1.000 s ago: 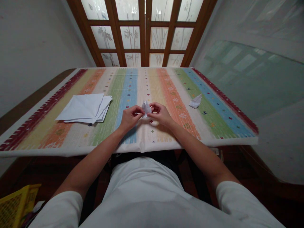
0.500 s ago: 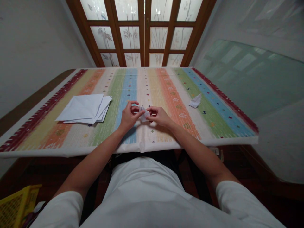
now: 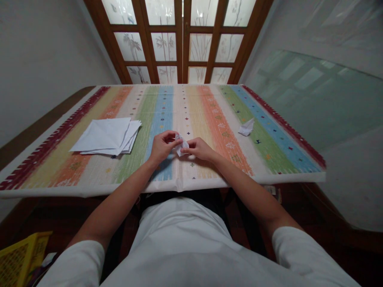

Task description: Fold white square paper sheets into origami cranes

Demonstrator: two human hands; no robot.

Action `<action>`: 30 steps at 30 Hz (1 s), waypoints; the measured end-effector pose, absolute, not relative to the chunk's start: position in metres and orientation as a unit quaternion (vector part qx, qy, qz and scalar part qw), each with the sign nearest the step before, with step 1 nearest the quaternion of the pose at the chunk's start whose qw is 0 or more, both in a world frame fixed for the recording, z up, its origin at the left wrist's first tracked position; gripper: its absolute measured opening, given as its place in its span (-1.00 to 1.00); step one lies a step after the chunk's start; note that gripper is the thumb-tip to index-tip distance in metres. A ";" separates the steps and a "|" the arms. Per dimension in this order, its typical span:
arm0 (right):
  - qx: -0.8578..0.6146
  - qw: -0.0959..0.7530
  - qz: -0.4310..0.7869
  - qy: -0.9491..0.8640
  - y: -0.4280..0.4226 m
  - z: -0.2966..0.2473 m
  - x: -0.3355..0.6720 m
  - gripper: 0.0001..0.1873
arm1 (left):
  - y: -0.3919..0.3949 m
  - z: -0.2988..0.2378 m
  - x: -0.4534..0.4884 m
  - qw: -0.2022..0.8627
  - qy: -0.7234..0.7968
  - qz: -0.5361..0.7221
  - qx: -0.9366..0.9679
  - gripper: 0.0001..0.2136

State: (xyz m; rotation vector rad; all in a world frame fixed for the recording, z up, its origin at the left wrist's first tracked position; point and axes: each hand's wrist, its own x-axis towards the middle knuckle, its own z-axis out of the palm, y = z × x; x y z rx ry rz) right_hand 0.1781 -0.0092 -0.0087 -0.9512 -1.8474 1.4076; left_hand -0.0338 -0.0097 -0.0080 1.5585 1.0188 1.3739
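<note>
- Small folded white paper piece (image 3: 181,146): held just above the tabletop (image 3: 44,185), near the front edge and about midway across, over the pale and blue stripes of the many-coloured striped woven cloth (image 3: 209,107) that covers it.
- Left hand (image 3: 161,146): fingers curled, thumb and fingertips pinching the left side of the paper piece. Forearm crosses the front edge of the tabletop.
- Right hand (image 3: 200,149): thumb and forefinger pinching the right side of the same piece, the other fingers tucked under. Both hands are close together, almost touching at the paper.
- Fold details of the piece are too small to make out.
- Loose stack of flat white paper sheets (image 3: 106,136): lies on the cloth to the left, well apart from the hands, corners fanned.
- Small white folded paper figure (image 3: 246,127): sits alone on the cloth to the right, well apart from the right hand.
- Brown wooden door with frosted glass panes (image 3: 182,40): behind the far edge of the tabletop.
- Yellow plastic crate (image 3: 20,259): on the floor at the lower left, below the tabletop.
</note>
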 end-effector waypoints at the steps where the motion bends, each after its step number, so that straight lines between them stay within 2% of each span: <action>1: -0.363 0.307 0.541 -0.694 -0.009 -0.009 0.178 -0.51 | -0.010 -0.008 -0.033 0.408 0.403 0.539 0.617 -0.70; 7: -0.377 0.315 0.550 -0.676 -0.014 -0.008 0.176 -0.54 | -0.013 -0.004 -0.035 0.454 0.410 0.510 0.605 -0.60; 13: -0.366 0.320 0.519 -0.703 -0.018 -0.004 0.177 -0.55 | -0.011 -0.005 -0.038 0.473 0.396 0.511 0.599 -0.65; 18: -0.370 0.334 0.460 -0.735 -0.016 -0.008 0.178 -0.50 | -0.009 -0.009 -0.037 0.466 0.383 0.513 0.610 -0.62; 22: -0.427 0.392 0.372 -0.725 -0.012 -0.011 0.180 -0.40 | -0.011 -0.012 -0.033 0.434 0.394 0.516 0.625 -0.52; 26: -0.469 0.421 0.279 -0.724 -0.008 -0.012 0.182 -0.36 | -0.016 -0.013 -0.029 0.392 0.395 0.461 0.691 -0.65; 30: -0.437 0.398 0.271 -0.759 -0.010 -0.011 0.181 -0.55 | -0.016 -0.013 -0.030 0.358 0.395 0.460 0.710 -0.74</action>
